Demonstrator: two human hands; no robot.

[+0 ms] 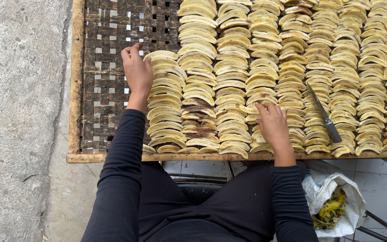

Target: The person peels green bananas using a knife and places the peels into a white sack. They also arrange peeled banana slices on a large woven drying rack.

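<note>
The left hand [137,71] lies flat and open against the left edge of the banana slices [229,85], gripping nothing. The right hand [272,125] rests on the near rows, fingers curled down; whether it pinches a slice is hidden. The slices fill a woven tray [104,89], cut off far and right. A knife [324,113] lies on them at right.

A crumpled white plastic bag [337,197] holding yellow peels sits lower right.
</note>
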